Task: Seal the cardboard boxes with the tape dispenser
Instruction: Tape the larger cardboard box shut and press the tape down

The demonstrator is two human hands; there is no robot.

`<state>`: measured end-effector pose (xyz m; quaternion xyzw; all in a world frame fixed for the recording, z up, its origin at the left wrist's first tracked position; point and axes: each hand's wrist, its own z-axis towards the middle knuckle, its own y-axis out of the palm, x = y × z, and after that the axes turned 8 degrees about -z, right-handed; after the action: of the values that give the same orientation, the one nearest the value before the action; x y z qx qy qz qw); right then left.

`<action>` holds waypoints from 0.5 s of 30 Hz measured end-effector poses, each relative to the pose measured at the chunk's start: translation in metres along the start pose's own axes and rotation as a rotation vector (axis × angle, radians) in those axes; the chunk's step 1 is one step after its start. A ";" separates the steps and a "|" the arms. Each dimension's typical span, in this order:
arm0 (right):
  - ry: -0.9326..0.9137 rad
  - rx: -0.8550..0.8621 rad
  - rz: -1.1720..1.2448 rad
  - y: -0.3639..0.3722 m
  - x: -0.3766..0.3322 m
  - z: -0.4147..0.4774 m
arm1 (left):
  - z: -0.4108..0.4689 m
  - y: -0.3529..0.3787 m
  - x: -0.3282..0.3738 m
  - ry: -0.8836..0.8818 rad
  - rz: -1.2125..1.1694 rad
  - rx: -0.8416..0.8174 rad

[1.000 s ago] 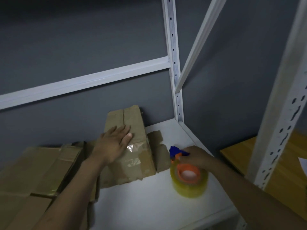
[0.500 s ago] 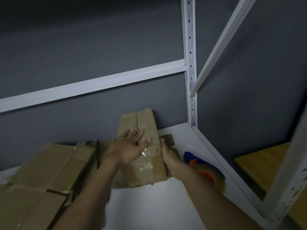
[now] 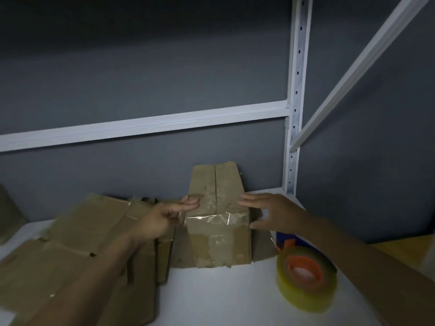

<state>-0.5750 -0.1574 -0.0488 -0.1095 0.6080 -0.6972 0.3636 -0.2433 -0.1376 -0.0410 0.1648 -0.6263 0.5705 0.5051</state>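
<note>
Left hand [image 3: 164, 218] and right hand [image 3: 273, 212], fingers straight, touch the box [image 3: 219, 234] sides; tape dispenser [image 3: 306, 276] lies near shelf [image 3: 223, 300] right edge.

a storeroom: white metal shelving [image 3: 294, 114], grey wall [image 3: 141, 67], stacked cardboard boxes [image 3: 89, 243].

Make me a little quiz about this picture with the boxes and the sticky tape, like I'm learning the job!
1. True or false: the right hand grips the tape dispenser.
2. Where does the tape dispenser lie? A) on top of the small box B) on the white shelf, to the right of the small box C) inside the small box
3. Fill in: the left hand and the right hand both touch the small ____.

Key: 1 false; 2 B; 3 box.
</note>
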 end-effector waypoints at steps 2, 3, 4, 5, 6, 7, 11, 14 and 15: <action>-0.039 0.048 -0.044 0.003 0.000 0.006 | 0.002 -0.014 0.004 -0.031 0.188 -0.100; -0.053 0.077 -0.047 0.004 0.000 0.008 | 0.004 -0.016 0.004 -0.004 0.251 -0.104; -0.060 0.103 -0.041 0.005 0.000 0.009 | 0.007 -0.015 0.004 0.021 0.265 -0.085; -0.060 0.122 -0.031 0.006 0.000 0.009 | 0.009 -0.012 0.001 0.029 0.239 -0.051; -0.059 0.137 -0.023 0.008 0.000 0.009 | 0.009 -0.007 -0.002 0.042 0.207 -0.017; -0.051 0.147 -0.020 0.011 -0.003 0.009 | 0.009 -0.003 -0.006 0.068 0.188 0.029; 0.031 0.192 -0.050 0.027 -0.011 0.012 | 0.006 0.012 -0.021 0.122 0.111 0.198; 0.057 0.195 -0.059 0.029 -0.013 0.011 | 0.005 0.015 -0.019 0.117 0.076 0.146; 0.060 0.180 -0.064 0.028 -0.012 0.011 | 0.004 0.011 -0.018 0.110 0.077 0.092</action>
<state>-0.5491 -0.1576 -0.0687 -0.0748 0.5497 -0.7632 0.3313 -0.2459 -0.1441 -0.0609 0.1321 -0.5765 0.6259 0.5084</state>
